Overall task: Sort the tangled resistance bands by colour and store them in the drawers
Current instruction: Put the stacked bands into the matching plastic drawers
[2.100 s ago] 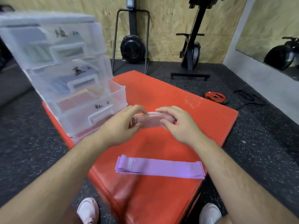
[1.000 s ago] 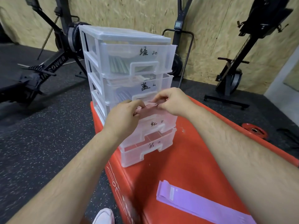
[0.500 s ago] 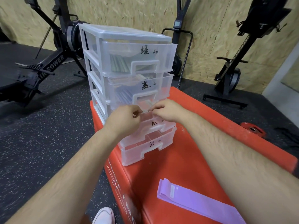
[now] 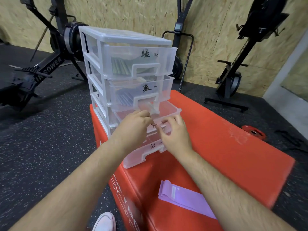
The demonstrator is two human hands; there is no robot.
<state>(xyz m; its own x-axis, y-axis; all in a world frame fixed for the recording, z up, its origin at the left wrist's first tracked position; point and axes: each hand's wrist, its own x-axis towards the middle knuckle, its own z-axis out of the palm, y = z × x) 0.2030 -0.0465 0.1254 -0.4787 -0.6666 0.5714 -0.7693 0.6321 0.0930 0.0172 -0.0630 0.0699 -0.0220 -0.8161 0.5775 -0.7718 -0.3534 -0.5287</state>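
One clear drawer unit [image 4: 100,67] with four drawers is standing on the red mat [image 4: 225,147]; the third drawer [image 4: 173,110] is sitting pulled out. Left hand [image 4: 133,124] and right hand [image 4: 175,132] are hovering at its front edge, fingers curled; whether either is pinching anything cannot be told. One purple band [image 4: 185,198] is lying flat on the mat, apart from both hands.
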